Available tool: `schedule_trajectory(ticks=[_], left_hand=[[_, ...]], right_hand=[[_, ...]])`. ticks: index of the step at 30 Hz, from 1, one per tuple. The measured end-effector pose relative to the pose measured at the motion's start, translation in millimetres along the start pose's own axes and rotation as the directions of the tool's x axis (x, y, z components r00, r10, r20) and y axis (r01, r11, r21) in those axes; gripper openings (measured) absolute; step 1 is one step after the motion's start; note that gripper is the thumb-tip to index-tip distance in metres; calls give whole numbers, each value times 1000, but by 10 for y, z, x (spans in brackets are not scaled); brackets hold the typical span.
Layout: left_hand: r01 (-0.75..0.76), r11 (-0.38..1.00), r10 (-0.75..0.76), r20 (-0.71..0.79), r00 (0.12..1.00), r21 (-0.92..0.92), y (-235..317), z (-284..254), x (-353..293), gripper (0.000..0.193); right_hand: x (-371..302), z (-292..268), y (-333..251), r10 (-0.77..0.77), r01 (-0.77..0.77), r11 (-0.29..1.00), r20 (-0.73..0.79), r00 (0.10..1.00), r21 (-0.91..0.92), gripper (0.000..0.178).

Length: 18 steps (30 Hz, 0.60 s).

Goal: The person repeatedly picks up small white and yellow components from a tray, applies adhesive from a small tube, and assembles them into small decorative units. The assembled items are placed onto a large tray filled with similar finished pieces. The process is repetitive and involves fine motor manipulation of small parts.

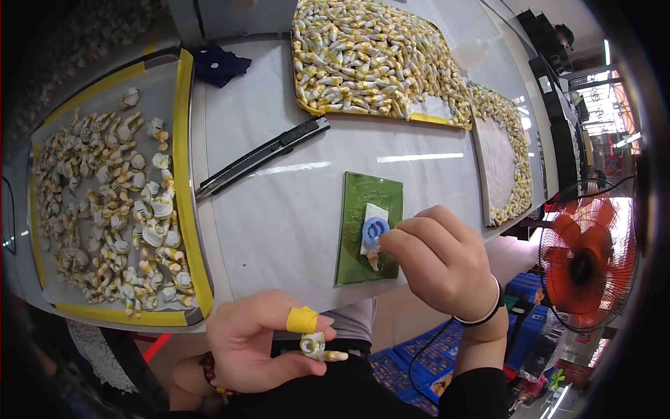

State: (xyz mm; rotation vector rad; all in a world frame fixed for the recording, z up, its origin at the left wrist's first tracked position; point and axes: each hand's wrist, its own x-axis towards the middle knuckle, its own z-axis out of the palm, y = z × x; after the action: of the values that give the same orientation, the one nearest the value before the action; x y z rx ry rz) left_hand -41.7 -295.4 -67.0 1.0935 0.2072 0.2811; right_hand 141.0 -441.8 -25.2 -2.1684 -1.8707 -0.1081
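Observation:
Just past the table's near edge, my left hand (248, 342) pinches a small white-and-yellow figurine part (314, 346) between thumb and index finger. Yellow tape wraps that index finger. Over the table my right hand (447, 265) is closed, its fingertips on a small blue piece (377, 229) with an oval hollow. The blue piece lies over a white pad (377, 211) on a green rectangular plate (349, 248). Beside the pad, partly below my fingers, a small pale and orange-brown bit (373, 262) rests on the plate.
On the left stands a yellow-taped tray (199, 279) of loose figurine parts. A black utility knife (265, 157) lies behind the plate. Farther back are a full tray of small parts (370, 56) and a partly filled one (499, 157). An orange fan (583, 258) stands right.

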Motion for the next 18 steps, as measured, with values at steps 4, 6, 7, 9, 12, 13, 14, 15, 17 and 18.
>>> schedule_trajectory(ticks=[4, 6, 7, 9, 12, 13, 14, 15, 17, 18], left_hand=[[-125, 985, 120, 53, 991, 115, -13, -15, -1, 44], [-196, 966, 183, 88, 979, 170, -25, -16, -1, 43], [-225, 955, 204, 122, 971, 195, -17, -24, 8, 41], [-284, 930, 241, 195, 951, 235, -1, -43, 38, 39], [-307, 924, 269, 185, 945, 227, -6, -39, 38, 35], [-318, 920, 279, 188, 942, 229, -7, -34, 41, 33], [-330, 916, 290, 190, 938, 230, -6, -30, 45, 32], [-341, 912, 301, 192, 934, 230, -5, -27, 48, 31], [-392, 883, 320, 281, 905, 258, 29, -48, 109, 27], [-419, 869, 327, 330, 886, 263, 45, -46, 135, 26]], right_hand=[[6, -109, -153, 172, -102, 948, -216, 961, 301, 25], [-11, -133, -291, 259, -50, 838, -315, 913, 543, 24], [-16, -104, -353, 268, -31, 789, -299, 916, 614, 24], [-31, -63, -468, 283, 3, 675, -263, 922, 738, 24], [-49, -86, -551, 288, -77, 675, -166, 943, 734, 25], [-51, -93, -559, 288, -106, 676, -129, 949, 729, 25], [-40, -100, -572, 292, -114, 672, -120, 949, 731, 25], [-24, -105, -590, 297, -124, 669, -111, 949, 733, 25], [-1, -82, -623, 303, -128, 655, -104, 947, 745, 25], [-2, -70, -642, 312, -129, 647, -106, 944, 751, 26]])
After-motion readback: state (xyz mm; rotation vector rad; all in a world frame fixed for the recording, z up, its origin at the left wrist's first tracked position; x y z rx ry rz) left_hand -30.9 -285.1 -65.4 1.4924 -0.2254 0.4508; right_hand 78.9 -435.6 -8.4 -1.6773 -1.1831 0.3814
